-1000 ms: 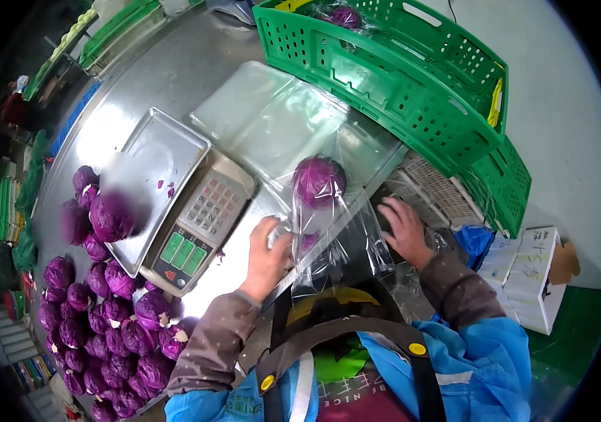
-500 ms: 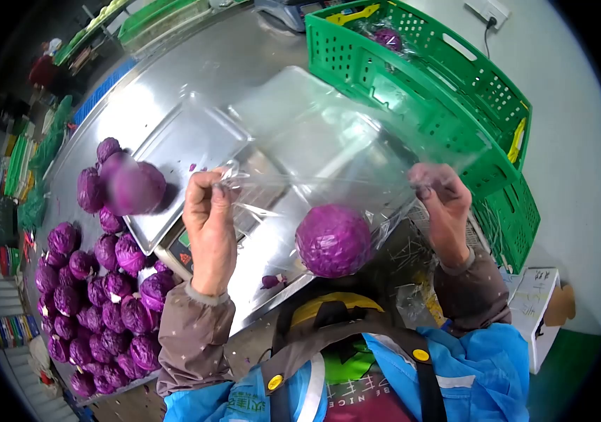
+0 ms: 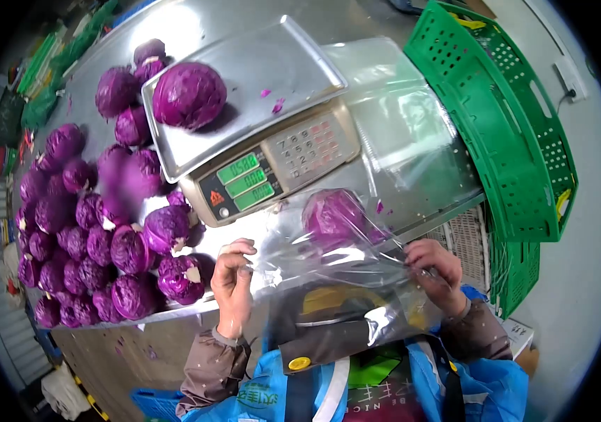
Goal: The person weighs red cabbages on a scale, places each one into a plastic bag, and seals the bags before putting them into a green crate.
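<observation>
A sheet of clear plastic film (image 3: 321, 278) is stretched across between my hands and drapes over a red cabbage (image 3: 332, 216) at the table's near edge. My left hand (image 3: 234, 285) pinches the film's left side between thumb and fingers. On the other side, my right hand (image 3: 437, 271) grips the film's right edge, with the fingers curled. Beyond the wrapped cabbage stands a weighing scale (image 3: 272, 165) with lit green displays. Another red cabbage (image 3: 189, 96) sits on the scale's metal tray (image 3: 265, 70).
Many red cabbages (image 3: 97, 246) are piled on the left of the metal table. Flat clear plastic sheets (image 3: 399, 105) lie right of the scale. Green crates (image 3: 497, 133) stand at the right, by the wall. A wicker-like basket (image 3: 462, 246) is below the table edge.
Both hands have come lower and nearer my body, drawing the film over the cabbage. The view has shifted, and the scale's displays now show.
</observation>
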Demonstrator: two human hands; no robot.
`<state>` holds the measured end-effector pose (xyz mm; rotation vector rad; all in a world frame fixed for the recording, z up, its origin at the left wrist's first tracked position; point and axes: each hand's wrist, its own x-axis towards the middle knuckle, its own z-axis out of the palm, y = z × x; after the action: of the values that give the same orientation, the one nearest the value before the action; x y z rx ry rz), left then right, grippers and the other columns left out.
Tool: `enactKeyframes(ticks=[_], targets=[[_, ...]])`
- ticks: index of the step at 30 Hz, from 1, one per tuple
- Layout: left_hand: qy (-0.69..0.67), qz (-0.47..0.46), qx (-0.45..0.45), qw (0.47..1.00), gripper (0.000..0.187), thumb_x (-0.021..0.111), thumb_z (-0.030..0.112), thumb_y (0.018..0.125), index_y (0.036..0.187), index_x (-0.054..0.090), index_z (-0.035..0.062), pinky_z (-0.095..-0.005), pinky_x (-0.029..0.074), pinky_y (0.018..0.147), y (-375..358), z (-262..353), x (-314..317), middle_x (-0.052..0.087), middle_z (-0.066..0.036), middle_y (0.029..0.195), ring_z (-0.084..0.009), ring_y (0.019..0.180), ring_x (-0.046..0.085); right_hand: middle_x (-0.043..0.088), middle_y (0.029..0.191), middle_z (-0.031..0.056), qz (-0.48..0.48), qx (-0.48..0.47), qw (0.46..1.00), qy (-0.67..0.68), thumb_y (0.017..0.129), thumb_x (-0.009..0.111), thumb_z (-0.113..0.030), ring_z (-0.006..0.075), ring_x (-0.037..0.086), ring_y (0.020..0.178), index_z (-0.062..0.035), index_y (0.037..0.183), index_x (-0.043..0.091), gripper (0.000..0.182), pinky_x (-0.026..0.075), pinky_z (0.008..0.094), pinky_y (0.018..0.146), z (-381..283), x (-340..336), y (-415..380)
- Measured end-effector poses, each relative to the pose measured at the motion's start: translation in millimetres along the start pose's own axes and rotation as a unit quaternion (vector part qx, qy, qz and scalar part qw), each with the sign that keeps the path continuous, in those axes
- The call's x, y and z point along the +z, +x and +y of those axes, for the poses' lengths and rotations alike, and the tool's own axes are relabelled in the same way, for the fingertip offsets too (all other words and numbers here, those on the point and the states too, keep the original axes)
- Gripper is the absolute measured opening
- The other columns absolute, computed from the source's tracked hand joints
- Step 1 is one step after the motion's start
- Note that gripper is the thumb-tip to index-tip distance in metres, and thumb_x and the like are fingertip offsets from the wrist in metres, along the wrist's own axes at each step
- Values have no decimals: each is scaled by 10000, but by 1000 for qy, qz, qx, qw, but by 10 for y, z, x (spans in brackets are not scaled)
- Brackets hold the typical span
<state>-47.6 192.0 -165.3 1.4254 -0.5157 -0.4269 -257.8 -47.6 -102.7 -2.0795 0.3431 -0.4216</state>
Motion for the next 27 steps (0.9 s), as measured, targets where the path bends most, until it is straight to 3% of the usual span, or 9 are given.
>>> enactKeyframes(ticks=[12, 18, 20, 21, 22, 23, 24, 25, 27], targets=[[51, -31, 39, 997, 214, 552, 233, 863, 778, 469, 55, -417, 381, 854, -294, -104, -131, 566, -111, 930, -302, 999, 484, 607, 762, 86, -50, 15, 998, -36, 591, 655, 55, 281, 616, 802, -41, 705, 521, 200, 460, 363, 725, -18, 42, -183], [42, -62, 37, 996, 205, 503, 243, 895, 821, 410, 76, -471, 280, 964, -294, -172, -136, 589, -147, 986, -297, 1092, 451, 615, 796, 108, -18, 13, 999, -33, 571, 647, 66, 306, 614, 812, -43, 746, 509, 247, 464, 383, 740, -28, 101, -162], [-21, -83, 20, 996, 199, 473, 250, 910, 857, 387, 79, -480, 235, 989, -296, -220, -140, 583, -156, 1048, -292, 1085, 466, 621, 822, 109, -23, 40, 997, 64, 632, 621, 52, 271, 616, 834, -37, 768, 494, 207, 470, 348, 741, 24, 133, -171], [8, -77, 21, 997, 154, 437, 210, 925, 880, 375, 77, -417, 325, 931, -307, -240, -127, 601, -116, 902, -248, 968, 517, 621, 822, 109, -21, 40, 997, 65, 632, 621, 52, 271, 616, 834, -37, 768, 494, 207, 470, 348, 741, 41, 139, -188], [9, -79, 21, 997, 154, 437, 210, 925, 880, 375, 77, -417, 325, 931, -355, -260, -114, 601, -116, 902, -248, 968, 517, 618, 806, 105, -22, 136, 986, 89, 694, 593, 20, 242, 613, 806, -28, 785, 492, 144, 471, 320, 717, 56, 144, -213], [46, -26, -90, 995, 130, 423, 189, 929, 885, 375, 75, -371, 373, 858, -420, -275, -99, 574, -96, 814, -210, 880, 523, 615, 790, 100, -23, 231, 966, 113, 756, 565, -12, 214, 611, 778, -20, 802, 491, 88, 472, 292, 693, 80, 154, -234], [83, 27, -199, 976, 107, 409, 167, 932, 890, 376, 74, -324, 421, 784, -452, -277, -70, 546, -75, 726, -173, 792, 529, 596, 735, 87, 9, 241, 970, 28, 861, 486, -99, 169, 590, 682, 3, 861, 506, 104, 466, 257, 635, 109, 274, -198], [181, 9, -143, 973, 82, 385, 130, 932, 884, 389, 63, -237, 426, 622, -320, -130, 37, 465, -38, 641, -113, 651, 486, 585, 714, 79, 24, 299, 945, 128, 875, 477, -110, 158, 575, 645, 7, 876, 506, 121, 461, 255, 616, 179, 320, -183], [31, 28, -251, 967, 139, 390, 132, 930, 828, 404, 39, -237, 420, 583, -360, -270, 38, 510, -60, 679, -103, 609, 514, 573, 690, 49, 36, 399, 884, 241, 893, 480, -201, 115, 554, 596, -24, 803, 476, 198, 436, 227, 545, 167, 361, -40]])
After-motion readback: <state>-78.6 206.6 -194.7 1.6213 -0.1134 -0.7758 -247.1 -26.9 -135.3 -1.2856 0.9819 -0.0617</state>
